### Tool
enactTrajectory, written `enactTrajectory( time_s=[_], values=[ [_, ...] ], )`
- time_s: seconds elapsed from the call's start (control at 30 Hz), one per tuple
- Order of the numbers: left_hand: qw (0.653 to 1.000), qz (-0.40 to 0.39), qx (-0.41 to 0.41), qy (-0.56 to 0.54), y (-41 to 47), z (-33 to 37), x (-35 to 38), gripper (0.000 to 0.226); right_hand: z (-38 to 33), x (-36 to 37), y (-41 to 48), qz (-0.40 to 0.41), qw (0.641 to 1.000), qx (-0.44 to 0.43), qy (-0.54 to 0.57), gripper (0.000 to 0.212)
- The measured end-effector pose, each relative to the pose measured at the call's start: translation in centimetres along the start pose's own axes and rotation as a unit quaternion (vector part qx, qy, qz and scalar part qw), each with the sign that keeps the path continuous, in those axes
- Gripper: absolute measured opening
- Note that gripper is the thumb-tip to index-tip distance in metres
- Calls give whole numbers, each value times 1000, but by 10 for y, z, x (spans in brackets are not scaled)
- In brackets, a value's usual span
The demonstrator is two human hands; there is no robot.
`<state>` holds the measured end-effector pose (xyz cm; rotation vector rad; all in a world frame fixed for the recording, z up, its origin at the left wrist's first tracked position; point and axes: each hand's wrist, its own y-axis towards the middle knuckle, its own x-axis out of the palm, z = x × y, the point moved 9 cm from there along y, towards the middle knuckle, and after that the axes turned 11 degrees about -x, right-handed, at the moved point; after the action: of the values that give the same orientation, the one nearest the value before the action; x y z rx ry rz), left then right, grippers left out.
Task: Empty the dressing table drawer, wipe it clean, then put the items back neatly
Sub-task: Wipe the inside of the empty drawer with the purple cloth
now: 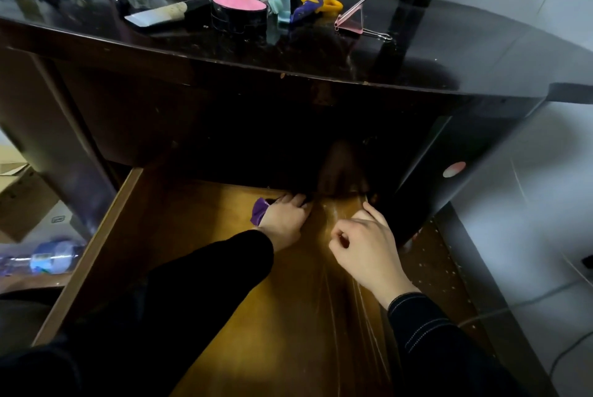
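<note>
Wooden drawer (pixel 205 236), lower middle, looks emptied; small items like the pink-lidded box (pixel 239 11) lie on the tabletop (pixel 417 53) above. The left hand (pixel 285 218) grips a purple cloth (pixel 259 211) deep inside. The right hand (pixel 364 244) has curled fingers beside it; whether they pinch something, I cannot tell. Wiping seems underway, and putting the items back remains.

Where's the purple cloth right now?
In the head view, the purple cloth lies near the back of the open drawer, poking out from under the left hand, left of the right hand.
</note>
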<state>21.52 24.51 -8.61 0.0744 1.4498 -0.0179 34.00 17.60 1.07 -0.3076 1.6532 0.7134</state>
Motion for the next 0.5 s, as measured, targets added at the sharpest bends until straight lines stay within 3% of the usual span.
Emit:
enactTrajectory(
  time_s=[0.3,0.5],
  values=[
    [980,-59,192,-5,-106,23,7,68,0,0,-2,7,1000,1,10,16],
    [993,-30,111,-20,-49,26,2,65,4,-7,-6,43,999,8,4,10]
  ],
)
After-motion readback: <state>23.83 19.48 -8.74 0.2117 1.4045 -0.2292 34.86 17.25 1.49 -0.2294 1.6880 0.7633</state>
